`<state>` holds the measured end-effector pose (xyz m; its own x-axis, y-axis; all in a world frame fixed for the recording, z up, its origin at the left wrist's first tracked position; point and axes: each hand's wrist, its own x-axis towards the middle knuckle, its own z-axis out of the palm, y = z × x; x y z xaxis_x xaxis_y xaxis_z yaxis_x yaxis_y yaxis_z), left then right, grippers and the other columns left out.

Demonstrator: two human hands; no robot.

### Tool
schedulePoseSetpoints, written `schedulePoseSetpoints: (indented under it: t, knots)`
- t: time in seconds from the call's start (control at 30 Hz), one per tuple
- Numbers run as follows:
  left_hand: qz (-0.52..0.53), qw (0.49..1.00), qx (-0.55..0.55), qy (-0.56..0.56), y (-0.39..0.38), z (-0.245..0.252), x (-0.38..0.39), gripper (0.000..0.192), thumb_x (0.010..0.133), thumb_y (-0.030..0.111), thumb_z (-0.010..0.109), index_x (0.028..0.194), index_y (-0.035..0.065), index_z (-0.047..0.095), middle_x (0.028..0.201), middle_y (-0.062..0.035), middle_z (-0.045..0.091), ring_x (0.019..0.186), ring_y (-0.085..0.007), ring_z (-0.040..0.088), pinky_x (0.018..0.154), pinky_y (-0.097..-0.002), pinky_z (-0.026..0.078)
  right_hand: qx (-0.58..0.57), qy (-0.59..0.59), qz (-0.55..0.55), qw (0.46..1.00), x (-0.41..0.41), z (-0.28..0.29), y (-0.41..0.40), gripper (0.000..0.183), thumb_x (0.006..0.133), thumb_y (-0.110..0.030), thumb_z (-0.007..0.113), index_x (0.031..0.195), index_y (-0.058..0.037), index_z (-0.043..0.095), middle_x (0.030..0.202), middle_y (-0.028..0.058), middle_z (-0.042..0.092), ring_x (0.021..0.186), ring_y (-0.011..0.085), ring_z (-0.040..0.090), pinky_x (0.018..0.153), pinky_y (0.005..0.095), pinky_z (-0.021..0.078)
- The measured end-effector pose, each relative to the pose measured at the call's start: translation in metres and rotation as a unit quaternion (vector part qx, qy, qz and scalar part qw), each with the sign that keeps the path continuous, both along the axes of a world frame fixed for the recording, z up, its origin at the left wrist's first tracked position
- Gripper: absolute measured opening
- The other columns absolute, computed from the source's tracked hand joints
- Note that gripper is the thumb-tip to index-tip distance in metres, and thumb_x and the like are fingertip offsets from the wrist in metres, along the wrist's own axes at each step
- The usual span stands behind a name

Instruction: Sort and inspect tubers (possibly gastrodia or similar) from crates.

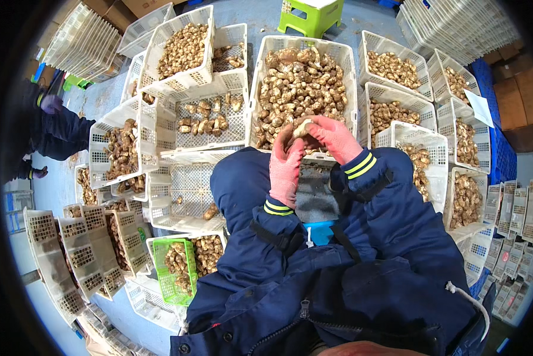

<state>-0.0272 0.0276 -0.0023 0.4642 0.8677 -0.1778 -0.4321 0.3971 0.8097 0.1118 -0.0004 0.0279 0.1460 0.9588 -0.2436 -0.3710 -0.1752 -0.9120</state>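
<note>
Both hands wear pink, soil-stained work gloves and meet over the near end of a white plastic crate [354,84] piled with brown-and-white mushrooms [304,89]. Between them is one pale mushroom [302,128], partly covered by fingers. My right hand [335,137] grips it from the right, thumb against its pale side. My left hand [287,167] is curled round its lower left end, with thumb and fingers close to it. Left of this crate, another white crate [204,141] holds larger mushrooms [204,124] laid in rows.
More mushroom-filled crates [395,69] stand on the right. A near-left crate [182,187] contains a few pieces. A green basket [175,271] sits lower left, and a green stool [311,18] beyond. Crate stacks [86,42] rise behind. Another person [53,120] is at far left.
</note>
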Motion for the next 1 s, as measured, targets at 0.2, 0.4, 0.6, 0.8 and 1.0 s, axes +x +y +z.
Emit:
schedulePoseSetpoints:
  t: [0.2, 0.4, 0.6, 0.8, 1.0]
  knots:
    - [0.011, 0.996, -0.090, -0.023, -0.002, 0.002, -0.002, 0.034, 0.088, 0.024, 0.055, 0.113, 0.0016, 0.048, 0.094, -0.0079, 0.059, 0.074, -0.0121, 0.058, 0.066, -0.0226, 0.047, 0.005, -0.015, -0.024, 1.000, 0.004, 0.015, -0.017, 0.033, 0.089, -0.014, 0.049, 0.117, 0.0039, 0.047, 0.089, 0.0092, 0.060, 0.077, 0.0145, 0.060, 0.069, 0.0252, 0.0489]
    - [-0.052, 0.982, -0.159, -0.085, -0.002, -0.010, -0.002, 0.040, 0.089, 0.040, 0.047, 0.102, 0.0030, 0.054, 0.082, -0.0055, 0.060, 0.069, -0.0149, 0.057, 0.061, -0.0254, 0.045, 0.062, 0.032, 0.010, 0.998, -0.006, 0.014, -0.016, 0.065, 0.078, 0.000, 0.054, 0.136, -0.0044, 0.025, 0.121, 0.0111, 0.046, 0.080, 0.0124, 0.055, 0.069, 0.0249, 0.0471]
    - [-0.166, 0.971, -0.149, -0.082, -0.006, -0.020, 0.001, 0.058, 0.089, 0.054, 0.032, 0.095, 0.0029, 0.058, 0.075, -0.0043, 0.061, 0.065, -0.0149, 0.056, 0.057, -0.0253, 0.043, -0.001, 0.047, 0.034, 0.998, -0.018, 0.011, -0.020, 0.056, 0.079, -0.007, 0.058, 0.131, -0.0061, 0.035, 0.111, 0.0031, 0.055, 0.068, 0.0053, 0.050, 0.050, 0.0157, 0.0400]
    - [-0.161, 0.979, -0.123, -0.025, -0.008, -0.018, 0.003, 0.054, 0.090, 0.051, 0.035, 0.098, 0.0027, 0.056, 0.079, -0.0064, 0.063, 0.067, -0.0162, 0.059, 0.057, -0.0263, 0.047, 0.029, -0.012, 0.007, 0.999, -0.015, 0.005, -0.019, 0.042, 0.080, -0.006, 0.058, 0.120, -0.0013, 0.046, 0.107, 0.0060, 0.058, 0.090, 0.0113, 0.055, 0.075, 0.0220, 0.0456]
    - [-0.166, 0.974, -0.144, -0.052, -0.010, -0.018, 0.004, 0.053, 0.089, 0.051, 0.037, 0.100, 0.0017, 0.054, 0.082, -0.0092, 0.064, 0.071, -0.0193, 0.062, 0.059, -0.0266, 0.049, 0.051, -0.038, -0.005, 0.998, -0.012, 0.004, -0.019, 0.040, 0.078, -0.002, 0.057, 0.117, -0.0004, 0.049, 0.106, 0.0074, 0.058, 0.092, 0.0122, 0.055, 0.079, 0.0237, 0.0450]
